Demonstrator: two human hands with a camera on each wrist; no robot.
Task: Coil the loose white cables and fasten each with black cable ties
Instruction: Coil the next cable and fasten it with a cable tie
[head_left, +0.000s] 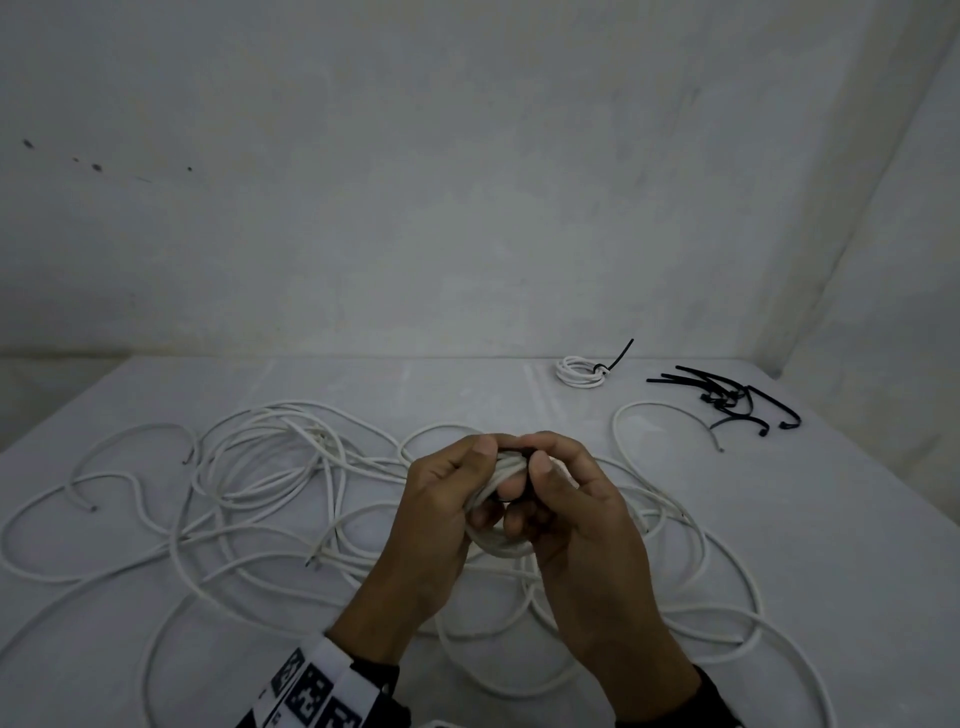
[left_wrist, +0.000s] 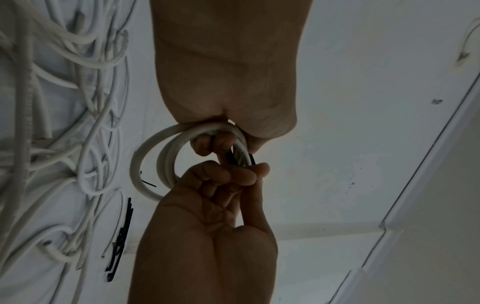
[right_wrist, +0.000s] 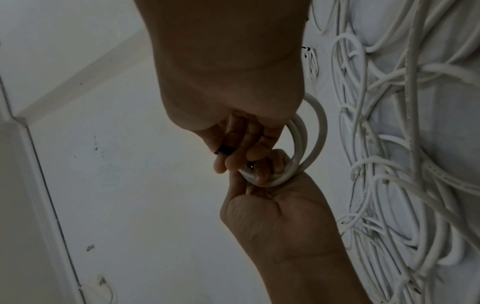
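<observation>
Above the table's middle, both hands meet around a small white cable coil (head_left: 501, 545). My left hand (head_left: 480, 480) grips the coil's bundled strands, its fingers hooked through the loop. My right hand (head_left: 535, 493) pinches a black cable tie (head_left: 511, 448) that wraps the bundle. In the left wrist view the left hand (left_wrist: 228, 142) holds the coil (left_wrist: 145, 160) while the right hand (left_wrist: 241, 172) pinches the black tie (left_wrist: 231, 158). The right wrist view shows the right hand (right_wrist: 233, 156) on the tie (right_wrist: 224, 149) and the left hand (right_wrist: 262, 174) in the coil (right_wrist: 320, 131). Most of the tie is hidden.
Loose white cables (head_left: 270, 467) sprawl over the white table (head_left: 467, 384), left, right and under my hands. A tied white coil (head_left: 582, 371) lies at the back right, with a pile of spare black ties (head_left: 727, 400) beside it. Walls close the back and right.
</observation>
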